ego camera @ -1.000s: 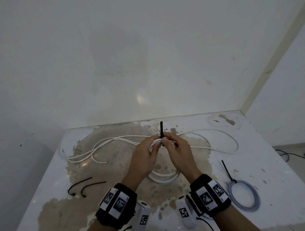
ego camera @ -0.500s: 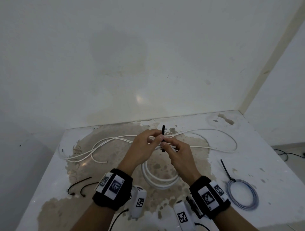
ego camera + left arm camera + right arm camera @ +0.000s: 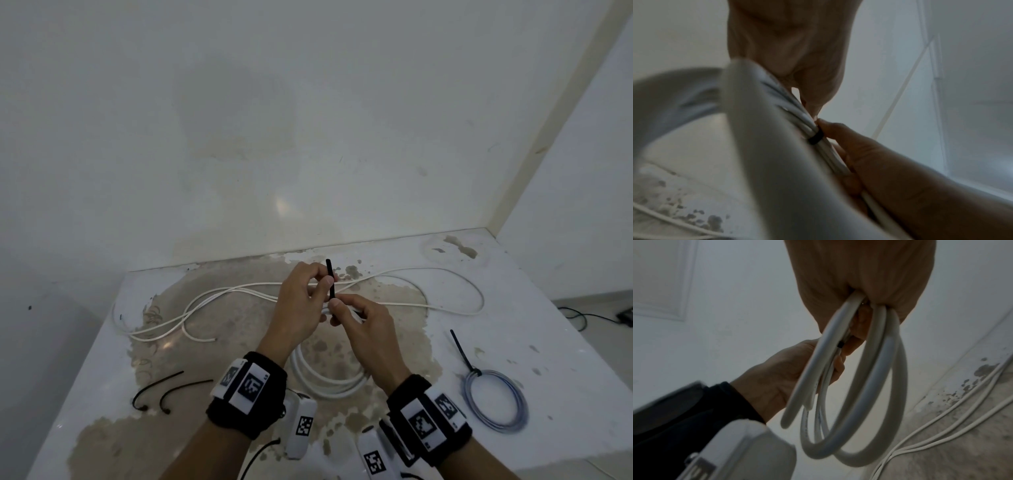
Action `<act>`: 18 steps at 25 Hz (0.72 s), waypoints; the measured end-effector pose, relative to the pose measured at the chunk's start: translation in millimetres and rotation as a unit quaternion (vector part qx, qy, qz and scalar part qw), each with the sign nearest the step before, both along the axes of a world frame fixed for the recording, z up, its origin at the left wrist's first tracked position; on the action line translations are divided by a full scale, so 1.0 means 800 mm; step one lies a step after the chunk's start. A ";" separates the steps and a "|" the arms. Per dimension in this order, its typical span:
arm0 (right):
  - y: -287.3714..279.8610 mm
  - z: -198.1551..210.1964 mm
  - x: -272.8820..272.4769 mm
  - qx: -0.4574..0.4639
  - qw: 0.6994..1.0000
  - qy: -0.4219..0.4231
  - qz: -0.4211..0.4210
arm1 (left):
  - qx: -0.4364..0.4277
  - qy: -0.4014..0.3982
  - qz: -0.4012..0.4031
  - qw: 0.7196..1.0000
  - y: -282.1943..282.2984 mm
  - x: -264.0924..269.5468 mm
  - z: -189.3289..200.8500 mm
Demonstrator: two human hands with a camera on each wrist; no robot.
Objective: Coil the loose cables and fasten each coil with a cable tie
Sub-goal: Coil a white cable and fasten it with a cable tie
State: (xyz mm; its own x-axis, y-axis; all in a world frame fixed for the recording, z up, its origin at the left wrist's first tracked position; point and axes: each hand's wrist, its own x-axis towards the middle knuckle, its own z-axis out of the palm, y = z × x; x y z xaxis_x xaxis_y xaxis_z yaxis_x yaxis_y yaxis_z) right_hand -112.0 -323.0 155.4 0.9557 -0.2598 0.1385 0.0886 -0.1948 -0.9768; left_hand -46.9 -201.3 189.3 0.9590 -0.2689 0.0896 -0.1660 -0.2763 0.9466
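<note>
I hold a white cable coil (image 3: 325,380) up over the table, and its loops hang down between my wrists. A black cable tie (image 3: 330,281) is wrapped round the bundle, its band (image 3: 816,138) snug on the strands and its tail pointing up. My left hand (image 3: 323,282) pinches that tail between thumb and forefinger. My right hand (image 3: 337,308) grips the coil (image 3: 859,386) just beside the tie, thumb against it. The tie's head is hidden by my fingers.
A long loose white cable (image 3: 239,291) sprawls across the back of the stained table (image 3: 548,325). Two spare black ties (image 3: 171,390) lie at the front left. A grey-blue coil (image 3: 493,401) with a black tie on it lies at the right. Walls close the back and right.
My left hand has gone from holding the bundle to pinching the tie's tail. Both hands have shifted slightly left and the coil hangs a little more freely.
</note>
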 end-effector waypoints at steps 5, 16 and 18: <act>-0.008 0.022 0.003 0.124 0.987 0.089 0.045 | 0.046 -0.026 -0.032 0.998 -0.003 0.003 0.005; -0.023 0.040 0.026 0.225 0.955 0.169 0.098 | -0.060 -0.121 0.003 0.991 -0.002 0.007 0.013; -0.024 0.042 0.021 0.209 0.963 0.147 0.091 | -0.058 -0.121 0.006 0.991 -0.004 0.002 0.014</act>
